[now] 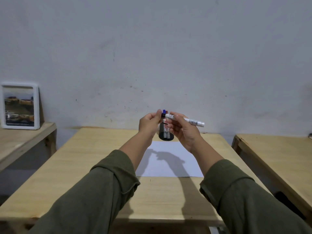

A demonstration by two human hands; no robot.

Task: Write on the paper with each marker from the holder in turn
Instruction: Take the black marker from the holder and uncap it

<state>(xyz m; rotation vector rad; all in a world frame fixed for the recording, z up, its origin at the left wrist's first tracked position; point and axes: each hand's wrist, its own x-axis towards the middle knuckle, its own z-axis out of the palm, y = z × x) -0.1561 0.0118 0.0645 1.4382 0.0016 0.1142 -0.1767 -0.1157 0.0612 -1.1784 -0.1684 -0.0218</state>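
Two hands up over the paper (pixel 168 159) — right hand (pixel 183 130) gripping marker (pixel 190 121), left hand (pixel 149 123) pinching its cap (pixel 163 115). Uncapping or capping, hard to call. Holder (pixel 166 134) at twelve o'clock of the sheet; next, if uncapping — tip down to write.

Both arms reach forward, raised, olive sleeves pushed back to mid-forearm. The left hand (pixel 149 123) pinches with thumb and fingertips at something small. The right hand (pixel 183 132), palm turned inward, grips close beside it, fingers curled; the two hands seem nearly touching.
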